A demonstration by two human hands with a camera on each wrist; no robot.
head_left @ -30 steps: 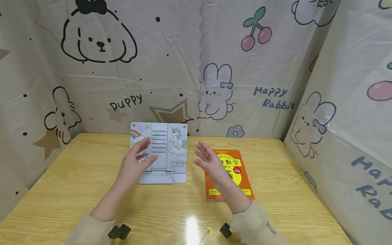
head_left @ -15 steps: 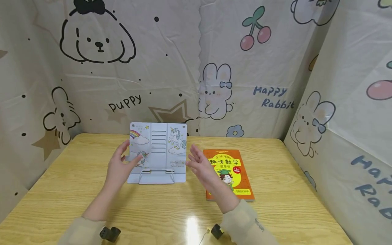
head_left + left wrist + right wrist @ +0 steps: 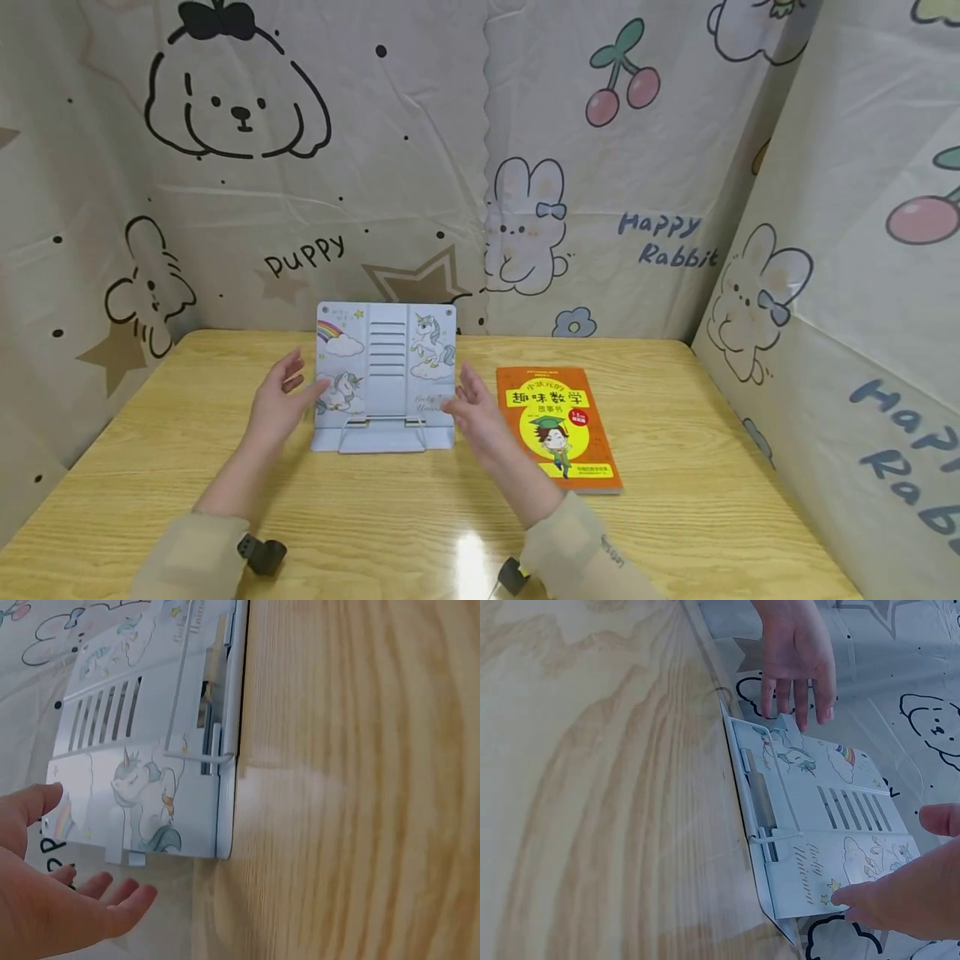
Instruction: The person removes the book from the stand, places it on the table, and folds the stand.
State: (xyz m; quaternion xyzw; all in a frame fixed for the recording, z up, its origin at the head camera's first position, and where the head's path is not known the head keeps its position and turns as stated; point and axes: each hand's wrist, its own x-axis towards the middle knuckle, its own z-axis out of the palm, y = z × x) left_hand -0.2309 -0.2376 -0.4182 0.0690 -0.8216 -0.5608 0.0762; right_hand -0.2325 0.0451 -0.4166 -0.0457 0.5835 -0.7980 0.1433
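Note:
A white metal book stand (image 3: 387,358) printed with unicorns, a rainbow and clouds stands upright on the table, slots down its middle and a wire page holder (image 3: 382,435) at its foot. My left hand (image 3: 281,404) is at its left side, thumb toward the front face, fingers spread and loosely bent. In the left wrist view a gap shows between those fingers (image 3: 135,904) and the panel's edge. At the other side is my right hand (image 3: 480,412), relaxed, its thumb overlapping the lower right corner. The right wrist view shows a fingertip (image 3: 844,895) right at that edge.
An orange and yellow book (image 3: 555,429) with a cartoon figure lies flat to the right of the stand, partly behind my right forearm. The wooden table (image 3: 390,517) is bordered by a printed cloth backdrop (image 3: 405,167) at the back and sides.
My left hand has moved left, from in front of the stand to beside its left edge. My right hand has come left from over the book to the stand's right edge.

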